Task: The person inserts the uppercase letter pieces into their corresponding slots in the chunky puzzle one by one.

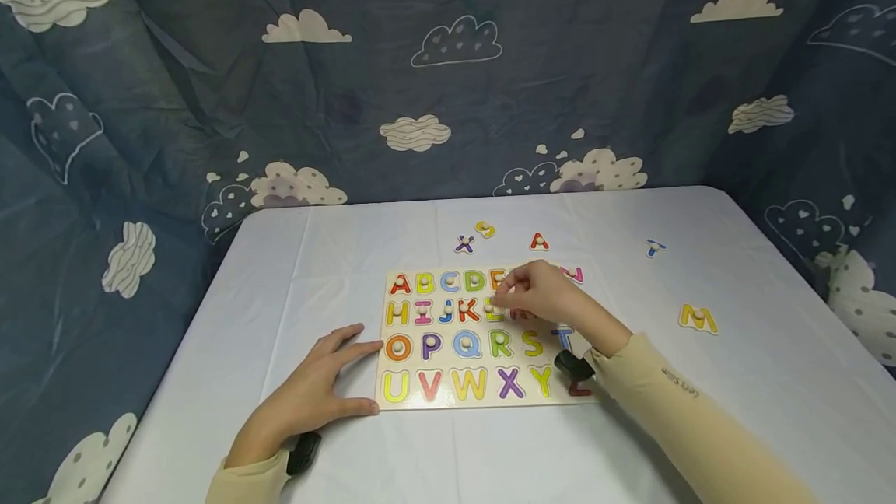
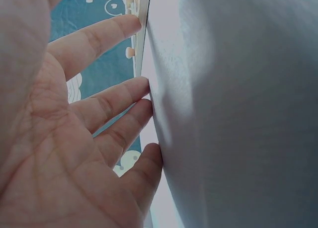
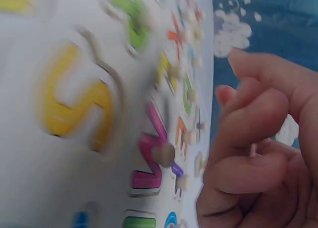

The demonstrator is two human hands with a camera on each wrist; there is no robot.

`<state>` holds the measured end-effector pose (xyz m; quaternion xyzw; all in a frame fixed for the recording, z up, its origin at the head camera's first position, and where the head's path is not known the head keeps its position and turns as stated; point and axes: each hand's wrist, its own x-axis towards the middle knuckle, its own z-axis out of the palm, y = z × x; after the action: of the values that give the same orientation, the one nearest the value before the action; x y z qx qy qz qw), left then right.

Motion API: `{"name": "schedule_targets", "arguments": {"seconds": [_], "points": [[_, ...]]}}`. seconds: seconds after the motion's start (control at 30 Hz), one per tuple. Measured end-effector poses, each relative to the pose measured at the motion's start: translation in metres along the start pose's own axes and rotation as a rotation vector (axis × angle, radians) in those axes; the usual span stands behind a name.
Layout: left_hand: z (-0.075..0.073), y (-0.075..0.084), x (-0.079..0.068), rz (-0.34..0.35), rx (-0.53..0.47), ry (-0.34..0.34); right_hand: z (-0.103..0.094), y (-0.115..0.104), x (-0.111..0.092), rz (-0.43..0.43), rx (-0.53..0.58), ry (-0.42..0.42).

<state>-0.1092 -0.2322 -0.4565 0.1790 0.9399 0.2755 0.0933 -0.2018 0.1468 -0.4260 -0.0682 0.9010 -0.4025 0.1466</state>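
Note:
A wooden alphabet puzzle board [image 1: 434, 403] lies on the white table, with knobbed letters in its slots. My left hand [image 1: 311, 389] lies at the board's left edge, its fingers spread and the index finger and thumb touching that edge. In the left wrist view the fingers [image 2: 117, 96] are nearly straight. My right hand [image 1: 542, 292] hovers over the second row, fingertips beside the yellow L [image 1: 494, 309]. In the right wrist view its fingers [image 3: 253, 114] are loosely bent, with no piece visible between them. Below it show the pink N or M piece [image 3: 151, 151] and yellow S [image 3: 77, 96].
Loose letters lie around the board: a purple X [image 1: 465, 244], a yellow S [image 1: 485, 229] and a red A [image 1: 539, 242] behind it, a blue T [image 1: 654, 248] and a yellow W [image 1: 698, 319] to the right. A dark cloud-patterned cloth [image 1: 350, 99] hangs behind.

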Motion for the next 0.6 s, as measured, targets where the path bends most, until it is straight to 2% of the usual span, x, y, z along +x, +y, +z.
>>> {"name": "schedule_targets", "arguments": {"seconds": [0.13, 0.3, 0.6], "points": [[0.0, 0.0, 0.0, -0.004, -0.003, -0.004, -0.01, 0.004, 0.031, 0.049, 0.013, 0.091], [-0.001, -0.001, 0.0, -0.015, -0.01, -0.011, -0.018, 0.008, 0.071, 0.131, 0.02, 0.164], [0.0, 0.001, 0.0, -0.007, -0.026, -0.008, -0.015, 0.008, 0.115, 0.126, 0.008, 0.248]]}}
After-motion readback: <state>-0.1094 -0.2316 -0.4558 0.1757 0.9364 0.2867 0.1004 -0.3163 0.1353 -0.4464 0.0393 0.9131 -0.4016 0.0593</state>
